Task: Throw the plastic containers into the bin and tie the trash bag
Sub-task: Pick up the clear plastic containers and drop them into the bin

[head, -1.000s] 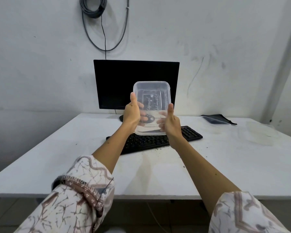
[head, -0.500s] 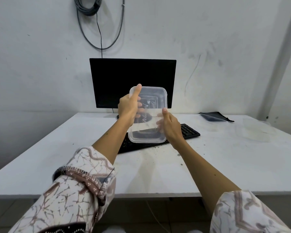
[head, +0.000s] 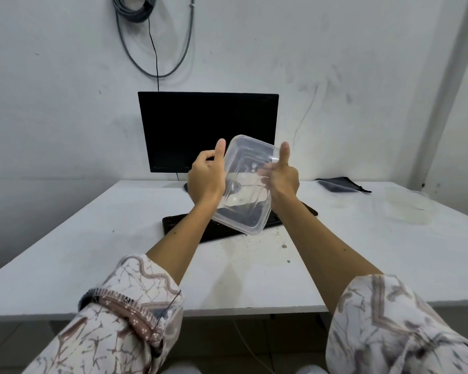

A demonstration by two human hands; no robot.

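I hold a clear rectangular plastic container (head: 245, 184) up in front of the monitor, tilted with its top leaning right. My left hand (head: 207, 176) grips its left side, thumb raised along the edge. My right hand (head: 281, 176) holds its right side, fingers behind the plastic and thumb up. A second clear container (head: 405, 206) lies on the right part of the white table (head: 92, 252). No bin or trash bag is in view.
A black monitor (head: 200, 125) stands at the back of the table, with a black keyboard (head: 189, 228) in front of it. A dark flat pouch (head: 341, 183) lies at the back right. Crumbs dot the table near the keyboard. Cables hang on the wall.
The container has tilted clockwise and dropped a little lower. My right hand moved up its right side, thumb now raised. The view shifted slightly left.
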